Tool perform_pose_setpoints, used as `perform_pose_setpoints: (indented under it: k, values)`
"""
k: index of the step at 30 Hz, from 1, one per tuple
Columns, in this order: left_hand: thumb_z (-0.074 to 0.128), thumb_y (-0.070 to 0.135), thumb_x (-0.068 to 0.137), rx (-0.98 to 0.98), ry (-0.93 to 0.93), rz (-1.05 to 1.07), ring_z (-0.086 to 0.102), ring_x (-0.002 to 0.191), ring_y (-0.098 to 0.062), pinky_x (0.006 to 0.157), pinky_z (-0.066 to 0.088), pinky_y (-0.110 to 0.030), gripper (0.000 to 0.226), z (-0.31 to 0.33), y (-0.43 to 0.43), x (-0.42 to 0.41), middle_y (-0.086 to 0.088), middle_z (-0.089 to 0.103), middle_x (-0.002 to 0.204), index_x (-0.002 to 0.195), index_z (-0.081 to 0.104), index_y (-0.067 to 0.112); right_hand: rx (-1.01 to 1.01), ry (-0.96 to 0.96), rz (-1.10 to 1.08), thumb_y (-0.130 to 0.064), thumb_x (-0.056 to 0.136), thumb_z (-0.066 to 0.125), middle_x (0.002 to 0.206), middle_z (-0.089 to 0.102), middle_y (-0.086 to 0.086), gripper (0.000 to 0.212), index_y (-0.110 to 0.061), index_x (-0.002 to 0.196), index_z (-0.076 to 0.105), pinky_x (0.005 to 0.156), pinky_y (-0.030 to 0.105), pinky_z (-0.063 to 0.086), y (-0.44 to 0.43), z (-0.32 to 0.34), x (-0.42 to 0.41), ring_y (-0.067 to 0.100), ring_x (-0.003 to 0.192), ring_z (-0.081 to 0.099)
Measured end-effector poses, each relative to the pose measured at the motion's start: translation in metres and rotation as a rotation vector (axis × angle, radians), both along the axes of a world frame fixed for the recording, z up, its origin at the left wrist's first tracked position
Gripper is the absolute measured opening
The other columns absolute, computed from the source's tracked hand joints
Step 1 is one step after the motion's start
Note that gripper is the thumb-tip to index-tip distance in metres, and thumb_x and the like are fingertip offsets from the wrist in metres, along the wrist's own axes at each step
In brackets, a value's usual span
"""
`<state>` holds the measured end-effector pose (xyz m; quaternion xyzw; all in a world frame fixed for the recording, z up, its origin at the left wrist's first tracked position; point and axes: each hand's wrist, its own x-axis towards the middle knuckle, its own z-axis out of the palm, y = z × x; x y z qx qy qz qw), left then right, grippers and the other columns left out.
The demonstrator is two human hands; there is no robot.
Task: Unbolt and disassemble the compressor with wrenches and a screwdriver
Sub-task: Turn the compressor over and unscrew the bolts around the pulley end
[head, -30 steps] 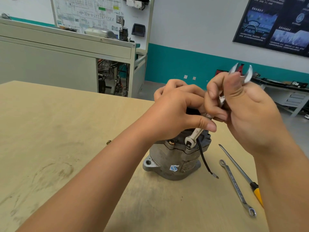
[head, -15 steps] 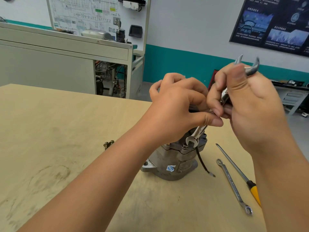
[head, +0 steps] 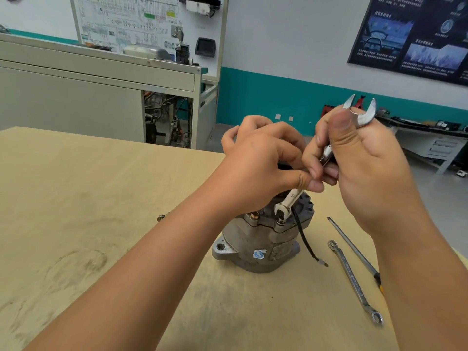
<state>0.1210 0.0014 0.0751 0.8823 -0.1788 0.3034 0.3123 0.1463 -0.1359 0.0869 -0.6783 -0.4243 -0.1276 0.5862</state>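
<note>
A grey metal compressor (head: 258,245) stands upright on the wooden table (head: 76,198), with a black wire hanging off its right side. A silver combination wrench (head: 291,198) slants up from a bolt on the compressor's top; its lower end sits on the bolt and its open jaw sticks up above my right thumb. My right hand (head: 367,173) grips the wrench's upper shaft. My left hand (head: 260,168) is curled over the compressor's top, thumb and fingers pinching the wrench shaft just below my right hand. A second bolt head (head: 254,216) stands to the left of the wrench.
A ring spanner (head: 354,282) and a long screwdriver (head: 354,249) with a yellow handle lie on the table right of the compressor. Loose bolts (head: 162,217) lie to its left. A grey cabinet (head: 96,97) and a wiring board stand behind the table.
The wrench's upper end has swung slightly and both hands have shifted a little with it. The lower end stays on the same bolt.
</note>
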Motion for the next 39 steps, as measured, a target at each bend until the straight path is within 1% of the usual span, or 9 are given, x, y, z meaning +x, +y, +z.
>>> perform_pose_setpoints:
  k: [7,16,20,23,26,31,34,36,39]
  values:
    - [0.073,0.047,0.067,-0.007,0.009,-0.020,0.027,0.112,-0.006,0.097,0.010,-0.026,0.009,0.002,-0.001,-0.003,0.030,0.049,0.097,0.071,0.066,0.044,-0.025,-0.027,-0.083,-0.050,0.095,0.033,0.051,0.054,0.003,0.041,-0.029,0.065,0.051,0.046,0.011,0.034,0.000,0.000,-0.002,0.008,0.043,0.045]
    - [0.073,0.047,0.067,0.020,0.053,-0.029,0.029,0.111,-0.005,0.099,0.014,-0.030,0.018,0.001,-0.002,-0.002,0.032,0.049,0.091,0.069,0.072,0.029,-0.044,-0.019,-0.119,-0.047,0.093,0.036,0.059,0.057,0.008,0.043,-0.018,0.065,0.052,0.049,0.015,0.038,-0.006,-0.004,-0.010,0.007,0.047,0.049]
    - [0.071,0.050,0.067,0.001,0.045,-0.034,0.030,0.110,-0.005,0.095,0.014,-0.028,0.022,0.000,-0.003,-0.002,0.027,0.053,0.095,0.059,0.058,0.034,-0.055,-0.046,-0.233,-0.042,0.086,0.050,0.066,0.059,-0.013,0.020,-0.023,0.083,0.054,0.049,0.015,0.045,-0.014,0.000,-0.014,0.005,0.050,0.054]
    - [0.073,0.046,0.073,-0.028,-0.004,0.015,0.031,0.111,-0.006,0.093,0.014,-0.026,0.028,-0.005,-0.008,-0.001,0.021,0.058,0.101,0.060,0.058,0.027,0.035,0.000,-0.255,-0.036,0.079,0.058,0.068,0.066,-0.004,0.016,-0.021,0.084,0.057,0.043,0.020,0.046,-0.015,-0.001,-0.013,0.012,0.047,0.058]
    - [0.073,0.043,0.077,-0.079,-0.068,0.070,0.034,0.114,-0.009,0.092,0.015,-0.026,0.030,-0.011,-0.014,0.001,0.019,0.059,0.102,0.061,0.055,0.026,0.042,-0.012,-0.339,-0.025,0.088,0.063,0.069,0.068,0.002,0.008,-0.022,0.081,0.060,0.044,0.021,0.046,-0.012,-0.002,-0.009,0.014,0.048,0.059]
    - [0.076,0.036,0.076,-0.148,-0.081,0.074,0.036,0.113,-0.010,0.096,0.022,-0.034,0.021,-0.013,-0.015,0.002,0.020,0.056,0.103,0.069,0.057,0.030,-0.149,-0.040,-0.472,-0.022,0.093,0.053,0.063,0.061,-0.004,0.009,-0.024,0.085,0.054,0.054,0.026,0.046,-0.006,0.007,0.000,0.008,0.053,0.057]
    - [0.077,0.038,0.074,-0.193,-0.006,0.054,0.039,0.112,-0.010,0.100,0.031,-0.045,0.026,-0.009,-0.012,0.002,0.019,0.055,0.101,0.088,0.056,0.030,-0.266,-0.022,-0.471,-0.019,0.094,0.049,0.052,0.062,-0.006,0.008,-0.021,0.087,0.051,0.047,0.016,0.044,-0.004,0.016,0.003,0.005,0.044,0.057]
    - [0.077,0.042,0.072,-0.224,0.074,0.039,0.038,0.117,-0.009,0.101,0.033,-0.047,0.035,-0.006,-0.005,0.002,0.021,0.055,0.103,0.098,0.057,0.032,-0.348,-0.031,-0.479,-0.019,0.093,0.048,0.053,0.063,-0.014,0.011,-0.023,0.082,0.049,0.050,0.019,0.044,-0.003,0.020,0.004,0.003,0.044,0.058]
    - [0.078,0.042,0.073,-0.222,0.135,-0.030,0.042,0.123,-0.013,0.103,0.034,-0.047,0.023,-0.002,0.006,0.004,0.019,0.059,0.112,0.092,0.065,0.037,-0.408,-0.021,-0.448,-0.020,0.093,0.046,0.053,0.064,-0.013,0.012,-0.023,0.082,0.050,0.053,0.023,0.045,0.003,0.026,0.005,0.003,0.046,0.059]
